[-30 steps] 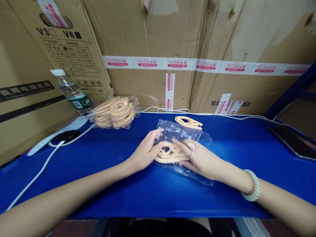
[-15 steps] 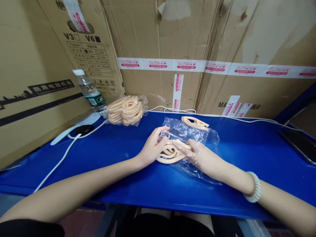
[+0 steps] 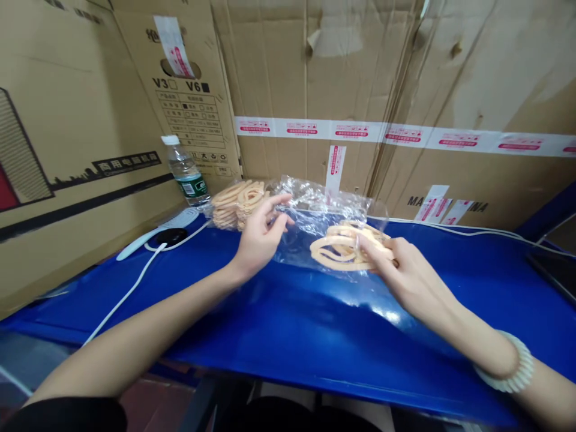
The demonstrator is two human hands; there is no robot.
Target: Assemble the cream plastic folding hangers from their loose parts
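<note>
My right hand (image 3: 400, 264) grips a stack of beige, flat looped pieces (image 3: 333, 249), thumb on top and fingers underneath. A clear, crinkled plastic bag (image 3: 301, 210) spreads behind and around the stack. Whether the pieces lie inside the film or in front of it, I cannot tell. At the bag's left side is my left hand (image 3: 261, 240), thumb and fingers apart, with film close to the fingertips. Behind that hand, a bagged bundle of similar beige pieces (image 3: 229, 204) is partly covered.
A water bottle (image 3: 191, 180) and a pale hairbrush (image 3: 153, 234) stand and lie at the left, beside a black round object (image 3: 171, 237) with a white cable (image 3: 128, 294). Cardboard boxes (image 3: 279, 72) wall the back of the blue table (image 3: 252, 336). A dark device (image 3: 553, 270) lies far right.
My right hand has lifted the beige pieces and moved right; the film no longer covers it. My left hand has let go of them and moved left and up. The bag is spread higher.
</note>
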